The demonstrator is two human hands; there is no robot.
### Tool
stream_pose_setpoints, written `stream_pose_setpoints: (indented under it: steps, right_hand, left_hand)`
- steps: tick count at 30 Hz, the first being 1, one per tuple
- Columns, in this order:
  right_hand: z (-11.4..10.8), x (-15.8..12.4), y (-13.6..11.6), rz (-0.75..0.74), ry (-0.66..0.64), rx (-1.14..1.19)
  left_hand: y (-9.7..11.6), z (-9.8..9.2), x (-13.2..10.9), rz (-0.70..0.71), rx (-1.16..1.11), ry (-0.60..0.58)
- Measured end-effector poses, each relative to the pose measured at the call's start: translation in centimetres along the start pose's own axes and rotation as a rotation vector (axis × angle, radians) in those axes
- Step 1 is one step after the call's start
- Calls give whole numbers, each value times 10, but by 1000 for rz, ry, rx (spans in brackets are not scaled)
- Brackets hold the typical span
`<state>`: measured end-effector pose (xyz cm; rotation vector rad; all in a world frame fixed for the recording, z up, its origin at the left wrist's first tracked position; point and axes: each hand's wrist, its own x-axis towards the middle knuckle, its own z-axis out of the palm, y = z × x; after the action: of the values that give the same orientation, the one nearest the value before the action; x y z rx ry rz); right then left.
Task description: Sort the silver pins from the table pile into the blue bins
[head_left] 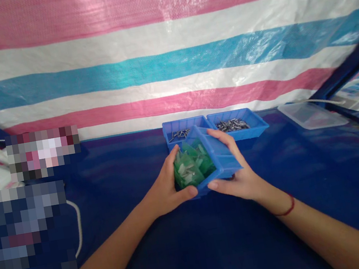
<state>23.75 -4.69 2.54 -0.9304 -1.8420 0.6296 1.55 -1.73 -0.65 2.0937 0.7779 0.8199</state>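
Note:
A blue plastic bin is tilted to the left between my two hands, above the table. Inside it, toward its lower left side, lie green translucent pieces, several of them; their exact kind is unclear. My left hand wraps round the bin's left side, thumb at the front edge. On the right, my right hand grips the bin's other end, fingers on top and thumb below. Just behind stand two more blue bins, the left bin partly hidden and the right bin, both with small metal pins or rivets.
A striped plastic sheet hangs behind the dark blue table. A clear plastic lid lies at the back right near a metal frame post. A white cable loops at the left, beside blurred-out items.

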Motion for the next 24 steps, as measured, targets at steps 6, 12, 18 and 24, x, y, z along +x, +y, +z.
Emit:
stream_pose_setpoints:
  steps: [6,12,18,24]
  right_hand:
    - [-14,3,-5,-84,-52,-128]
    - [-29,7,-13,-132,-96,-237]
    - [-42,9,-21,-162,-170,-413]
    - [-51,8,-28,-159,-181,-494]
  left_hand:
    - [4,1,2,38,14,-11]
    - [5,0,0,154,164,-8]
    - [10,-3,1,234,268,-48]
    - [20,-6,4,107,327,-141]
